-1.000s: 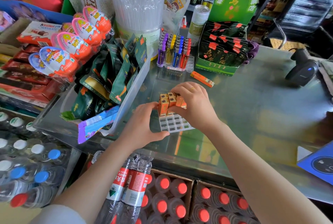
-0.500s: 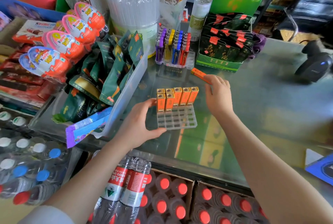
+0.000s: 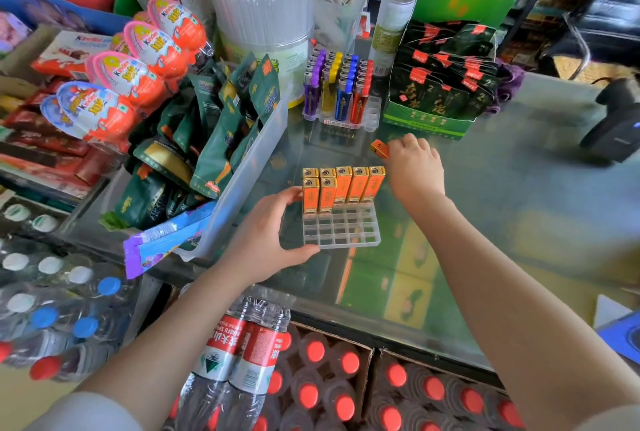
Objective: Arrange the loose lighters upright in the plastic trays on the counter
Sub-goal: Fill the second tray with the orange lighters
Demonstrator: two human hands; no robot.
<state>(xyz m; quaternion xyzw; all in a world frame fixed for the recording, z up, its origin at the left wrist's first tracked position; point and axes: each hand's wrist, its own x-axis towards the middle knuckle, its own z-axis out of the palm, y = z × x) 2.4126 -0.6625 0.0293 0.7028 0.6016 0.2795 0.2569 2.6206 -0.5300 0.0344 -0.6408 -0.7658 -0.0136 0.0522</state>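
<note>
A clear plastic tray (image 3: 341, 233) lies on the glass counter with several orange lighters (image 3: 358, 184) standing upright in its far rows; the near cells hold nothing. My left hand (image 3: 268, 236) holds the tray's left edge, thumb at the front corner. Beyond the tray, my right hand (image 3: 414, 167) grips a loose orange lighter (image 3: 379, 148), of which only one end shows past the fingers. A second tray (image 3: 372, 113) further back holds upright purple, yellow, blue and red lighters (image 3: 337, 87).
A clear bin of green snack packets (image 3: 221, 139) borders the tray on the left. A green display box (image 3: 436, 84) stands behind right, a barcode scanner (image 3: 613, 119) at far right. Bottled drinks (image 3: 242, 361) sit below the counter's front edge.
My right hand left the orange lighters in the tray, reached back to the loose orange lighter on the counter and closed round it. My left hand stayed on the tray.
</note>
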